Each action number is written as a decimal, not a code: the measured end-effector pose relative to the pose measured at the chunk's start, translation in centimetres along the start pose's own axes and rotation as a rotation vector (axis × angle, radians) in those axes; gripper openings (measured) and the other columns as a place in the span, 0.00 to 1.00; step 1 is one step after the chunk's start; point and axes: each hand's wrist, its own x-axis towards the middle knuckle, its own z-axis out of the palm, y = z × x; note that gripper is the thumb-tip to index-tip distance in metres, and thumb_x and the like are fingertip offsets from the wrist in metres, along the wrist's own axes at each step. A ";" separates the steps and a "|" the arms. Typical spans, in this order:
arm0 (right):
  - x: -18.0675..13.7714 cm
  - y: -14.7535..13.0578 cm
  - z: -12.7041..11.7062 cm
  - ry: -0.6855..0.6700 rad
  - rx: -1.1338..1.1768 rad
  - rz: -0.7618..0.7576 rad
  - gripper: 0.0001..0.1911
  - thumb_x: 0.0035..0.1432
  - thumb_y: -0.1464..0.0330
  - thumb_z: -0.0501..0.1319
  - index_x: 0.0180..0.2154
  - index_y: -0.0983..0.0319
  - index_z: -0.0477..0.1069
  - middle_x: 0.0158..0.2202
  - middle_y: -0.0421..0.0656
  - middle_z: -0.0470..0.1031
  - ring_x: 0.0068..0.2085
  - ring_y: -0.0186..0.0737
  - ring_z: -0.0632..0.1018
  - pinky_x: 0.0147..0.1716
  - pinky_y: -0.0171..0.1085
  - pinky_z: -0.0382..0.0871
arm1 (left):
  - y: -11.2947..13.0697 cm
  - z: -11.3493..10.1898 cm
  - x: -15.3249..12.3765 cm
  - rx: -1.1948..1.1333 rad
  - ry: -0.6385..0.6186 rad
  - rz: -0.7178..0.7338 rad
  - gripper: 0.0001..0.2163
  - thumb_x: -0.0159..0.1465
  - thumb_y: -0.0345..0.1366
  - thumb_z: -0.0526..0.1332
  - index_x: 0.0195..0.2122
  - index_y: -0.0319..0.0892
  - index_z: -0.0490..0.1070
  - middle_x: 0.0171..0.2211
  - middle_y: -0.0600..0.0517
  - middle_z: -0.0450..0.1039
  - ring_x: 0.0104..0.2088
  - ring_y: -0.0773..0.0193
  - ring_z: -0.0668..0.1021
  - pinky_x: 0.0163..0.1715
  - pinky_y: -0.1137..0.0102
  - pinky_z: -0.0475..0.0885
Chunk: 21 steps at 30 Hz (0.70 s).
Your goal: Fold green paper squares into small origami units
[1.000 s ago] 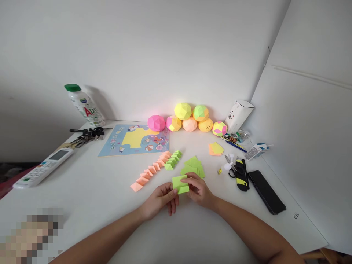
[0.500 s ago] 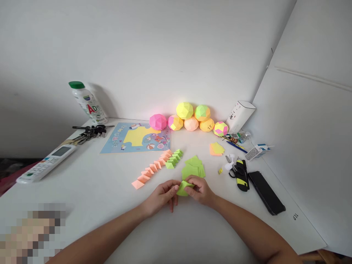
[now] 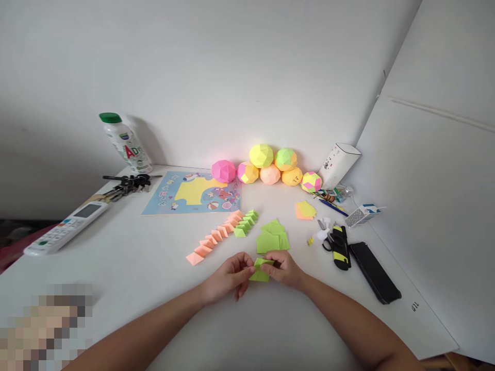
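Note:
A partly folded green paper square (image 3: 261, 273) is pinched between both hands near the table's front. My left hand (image 3: 232, 275) grips its left edge with thumb and forefinger. My right hand (image 3: 284, 269) holds the upper right part, its thumb lying across the paper. Just beyond the hands lie loose green paper squares (image 3: 274, 238), overlapping in a pile. Farther left, a slanting row of folded salmon paper pieces (image 3: 212, 240) runs beside a shorter row of folded green pieces (image 3: 246, 223).
Several faceted paper balls (image 3: 270, 175) stand along the wall. On the right are scissors (image 3: 328, 242), a black-yellow cutter (image 3: 341, 250), a black phone (image 3: 376, 273) and yellow-orange paper sheets (image 3: 306, 208). Leftward are a remote (image 3: 65, 229), keys (image 3: 127, 186), a bottle (image 3: 129, 147) and a blue printed sheet (image 3: 162, 198).
The green paper has come slightly lower and now shows a flatter, squarer face between my hands. My left fingers have shifted a little. The other things lie as before.

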 end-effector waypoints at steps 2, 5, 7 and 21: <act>0.0 0.1 0.0 -0.009 0.014 0.007 0.18 0.55 0.59 0.60 0.21 0.63 0.59 0.19 0.34 0.54 0.21 0.28 0.56 0.19 0.30 0.49 | -0.2 0.0 0.1 0.001 0.015 0.013 0.16 0.57 0.49 0.60 0.31 0.43 0.57 0.10 0.63 0.62 0.11 0.73 0.63 0.11 0.78 0.60; 0.1 0.1 -0.1 0.002 -0.005 -0.022 0.18 0.55 0.59 0.60 0.22 0.63 0.61 0.20 0.35 0.55 0.21 0.28 0.57 0.19 0.31 0.51 | -0.3 -0.1 0.2 -0.017 0.005 0.026 0.16 0.57 0.48 0.61 0.32 0.43 0.58 0.11 0.63 0.62 0.11 0.73 0.63 0.11 0.78 0.61; 0.2 0.0 -0.1 0.008 -0.019 -0.065 0.18 0.55 0.59 0.60 0.22 0.64 0.62 0.21 0.36 0.57 0.23 0.29 0.59 0.21 0.31 0.53 | -0.3 -0.2 0.1 -0.024 -0.016 0.030 0.16 0.57 0.49 0.61 0.34 0.43 0.58 0.11 0.63 0.63 0.11 0.72 0.63 0.12 0.77 0.61; 0.3 0.2 -0.1 0.007 0.016 -0.086 0.15 0.55 0.64 0.61 0.22 0.64 0.64 0.24 0.39 0.62 0.25 0.31 0.63 0.23 0.32 0.55 | -0.1 -0.1 -0.3 -0.030 -0.012 0.097 0.19 0.56 0.44 0.64 0.43 0.43 0.61 0.30 0.57 0.62 0.19 0.76 0.65 0.14 0.78 0.66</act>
